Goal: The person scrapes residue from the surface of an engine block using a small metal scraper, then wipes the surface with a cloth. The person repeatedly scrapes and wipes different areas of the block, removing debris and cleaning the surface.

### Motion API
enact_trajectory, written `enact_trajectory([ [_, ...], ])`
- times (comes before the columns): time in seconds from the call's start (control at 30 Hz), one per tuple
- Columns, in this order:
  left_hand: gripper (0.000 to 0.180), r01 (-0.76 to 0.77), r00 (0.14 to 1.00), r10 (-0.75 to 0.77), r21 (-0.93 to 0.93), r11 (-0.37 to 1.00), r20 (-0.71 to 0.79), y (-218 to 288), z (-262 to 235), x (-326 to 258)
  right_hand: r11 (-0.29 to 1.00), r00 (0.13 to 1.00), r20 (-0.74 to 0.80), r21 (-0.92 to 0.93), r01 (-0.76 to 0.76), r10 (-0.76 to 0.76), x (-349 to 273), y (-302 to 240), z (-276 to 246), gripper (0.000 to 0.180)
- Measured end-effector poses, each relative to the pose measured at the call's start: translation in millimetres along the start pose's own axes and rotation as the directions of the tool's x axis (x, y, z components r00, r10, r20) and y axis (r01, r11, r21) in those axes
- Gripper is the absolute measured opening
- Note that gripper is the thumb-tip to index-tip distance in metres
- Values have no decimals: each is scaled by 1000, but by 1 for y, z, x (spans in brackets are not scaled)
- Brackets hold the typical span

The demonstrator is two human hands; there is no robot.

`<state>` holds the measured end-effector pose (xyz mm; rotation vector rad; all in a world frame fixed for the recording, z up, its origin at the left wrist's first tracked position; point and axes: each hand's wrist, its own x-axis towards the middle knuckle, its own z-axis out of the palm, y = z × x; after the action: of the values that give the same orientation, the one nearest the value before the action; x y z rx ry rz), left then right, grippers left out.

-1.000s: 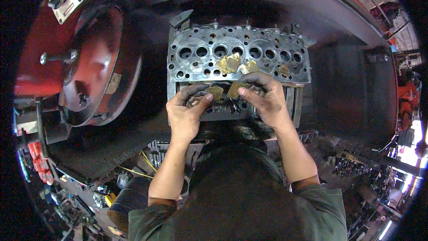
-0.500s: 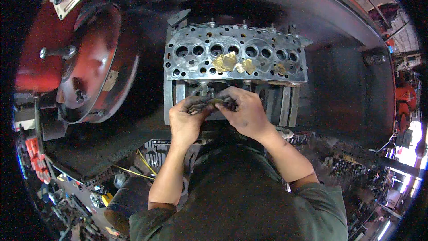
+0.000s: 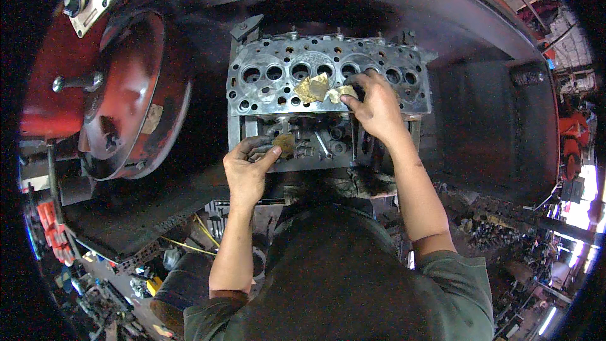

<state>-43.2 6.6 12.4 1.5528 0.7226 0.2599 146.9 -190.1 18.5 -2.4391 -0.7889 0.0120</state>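
Note:
A grey metal engine cylinder head (image 3: pixel 257 104), its face full of round holes, lies across a stand in front of me. My left hand (image 3: pixel 249 164) is just below its near edge, pinching a worn brown piece of sandpaper (image 3: pixel 286 145) between thumb and fingers. My right hand (image 3: pixel 377 106) is over the head's face, with thumb and fingertips closed around a crumpled pale-gold piece of sandpaper (image 3: pixel 339 94). The fingers partly hide that piece. Just left of it, more folded yellow-brown sandpaper (image 3: pixel 310 89) lies on the metal. Both hands have dark, grimy fingers.
Below the head, bolts and a slim metal tool (image 3: pixel 323 144) lie on a dark surface. A large red wheel (image 3: pixel 129 101) with a spindle stands left, under a control box with a black knob (image 3: pixel 77 3). Dark metal walls enclose the area; cluttered parts (image 3: pixel 492 240) lie beyond at right.
My hands have parted from in front of the head. The right went up and right onto the sandpaper on the head; the left moved slightly left and down, keeping its brown piece.

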Motion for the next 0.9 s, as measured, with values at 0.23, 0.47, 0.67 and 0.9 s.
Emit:
enact_trajectory([
  [0.23,25,48,999,-48,-32,998,-22,-7,-9,5,994,993,-60,-16,-104,103,6,15,-7,40],
  [0.47,25,56,998,-56,-63,996,-7,-8,-10,10,996,996,-53,-53,72,-74,11,-14,-2,39],
  [0.67,24,21,1000,-22,-97,995,-4,-9,-7,12,992,986,128,-45,115,-108,22,-35,13,39],
  [0.9,22,47,999,-49,-144,988,-12,-14,-15,13,969,964,238,186,-162,116,32,-19,-6,26],
])
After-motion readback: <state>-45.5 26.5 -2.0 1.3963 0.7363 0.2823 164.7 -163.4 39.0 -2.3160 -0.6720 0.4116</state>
